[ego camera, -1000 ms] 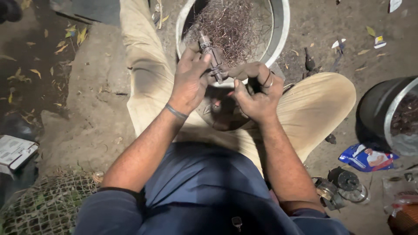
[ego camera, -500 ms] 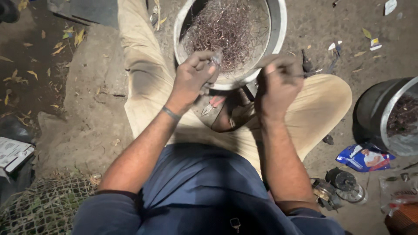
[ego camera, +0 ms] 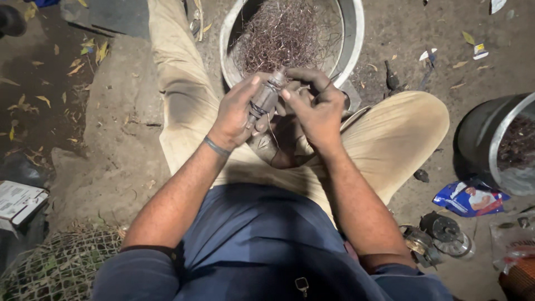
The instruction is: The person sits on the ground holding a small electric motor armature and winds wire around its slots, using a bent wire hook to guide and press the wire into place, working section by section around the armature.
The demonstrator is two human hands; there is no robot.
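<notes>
Sitting cross-legged on bare dirt ground (ego camera: 111, 139), tan trousers and dark blue shirt, with a big round metal basin (ego camera: 351, 39) just ahead of the knees, loaded with a tangle of thin reddish copper wire (ego camera: 284, 33). Off to the right, a second dark bucket (ego camera: 490, 145) partly in shot, then a blue wrapper (ego camera: 468, 198) and a couple of round metal motor parts (ego camera: 443, 234) lying near the right knee. Down to the hands now: left hand (ego camera: 237, 114) wrapped round a small grey cylindrical motor armature (ego camera: 264, 97), fingers closed on its body, gripping it firmly above the lap and right at the near rim of the basin. Right hand (ego camera: 317, 108) meeting it from the other side, fingers (ego camera: 295, 95) curled and pinched at the part's side, apparently on a strand of winding, though whatever sits between them is too small to make out. Looks like the wire-stripping step, mid-pull on the windings. Next move probably calls for a steady hold with the left and a clean tug with the right, away from the core, toward the basin. Long axis of the armature tilted, upper end pointing up and away toward the basin, lower end buried in the left palm.
</notes>
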